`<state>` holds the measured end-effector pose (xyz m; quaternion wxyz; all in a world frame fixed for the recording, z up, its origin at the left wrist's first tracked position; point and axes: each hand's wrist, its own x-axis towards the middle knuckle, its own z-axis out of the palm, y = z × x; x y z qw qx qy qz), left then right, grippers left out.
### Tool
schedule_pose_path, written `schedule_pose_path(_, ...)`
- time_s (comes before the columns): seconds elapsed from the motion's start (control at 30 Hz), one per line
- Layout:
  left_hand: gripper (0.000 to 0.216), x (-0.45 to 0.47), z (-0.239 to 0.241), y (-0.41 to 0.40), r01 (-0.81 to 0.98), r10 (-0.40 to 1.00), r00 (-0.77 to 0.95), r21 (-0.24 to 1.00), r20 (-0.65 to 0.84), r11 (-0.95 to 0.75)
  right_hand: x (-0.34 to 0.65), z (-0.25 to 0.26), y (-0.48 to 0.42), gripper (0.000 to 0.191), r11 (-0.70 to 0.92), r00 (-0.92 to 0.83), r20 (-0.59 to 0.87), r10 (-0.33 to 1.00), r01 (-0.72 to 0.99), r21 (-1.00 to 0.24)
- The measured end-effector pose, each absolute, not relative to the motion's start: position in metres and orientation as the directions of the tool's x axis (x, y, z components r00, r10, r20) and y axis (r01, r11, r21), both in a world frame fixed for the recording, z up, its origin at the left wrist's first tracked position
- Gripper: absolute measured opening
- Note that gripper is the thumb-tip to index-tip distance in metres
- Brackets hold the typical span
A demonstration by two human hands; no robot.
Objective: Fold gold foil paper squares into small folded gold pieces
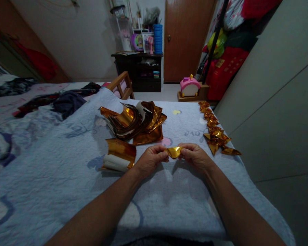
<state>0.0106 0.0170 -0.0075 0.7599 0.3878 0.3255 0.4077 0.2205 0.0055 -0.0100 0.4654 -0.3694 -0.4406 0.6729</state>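
Note:
A small folded piece of gold foil paper (174, 152) is held level above the bed by both hands. My left hand (152, 158) pinches its left end between thumb and fingers. Its right end is gripped the same way by my right hand (194, 156). Left of my hands lies a short stack of curled gold foil sheets (122, 150), white backing showing at the near edge. Beyond it a larger fanned pile of foil sheets (128, 118) spreads out. Along the bed's right edge runs a row of folded gold foil pieces (217, 135), pointed at their ends.
A pale blue patterned bedspread (74, 194) covers the surface under my hands. Dark clothes (68, 102) lie at the left. Past the far edge are a wooden chair (125, 83), a dark cabinet (138, 71) and a pink toy (190, 86). A pale panel (277, 102) stands at the right.

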Motion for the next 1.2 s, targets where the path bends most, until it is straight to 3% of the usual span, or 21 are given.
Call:
schedule_pose_path(0.4, 0.035, 0.0116, -0.0086, 0.0167, -0.366, 0.878, 0.442, 0.857, -0.184, 0.364, 0.2188, -0.0072, 0.0059, 0.024, -0.127, -0.265, -0.063, 0.962, -0.230, -0.965)
schedule_pose_path(0.67, 0.034, 0.0124, -0.0068, 0.0170, -0.366, 0.882, 0.440, 0.864, -0.168, 0.347, 0.2177, -0.0066, 0.0034, 0.023, -0.168, -0.258, -0.084, 0.962, -0.326, -0.930)
schedule_pose_path(1.2, 0.031, 0.0126, -0.0065, 0.0168, -0.380, 0.880, 0.447, 0.858, -0.158, 0.346, 0.2200, -0.0088, 0.0050, 0.023, -0.171, -0.237, -0.102, 0.966, -0.292, -0.941)
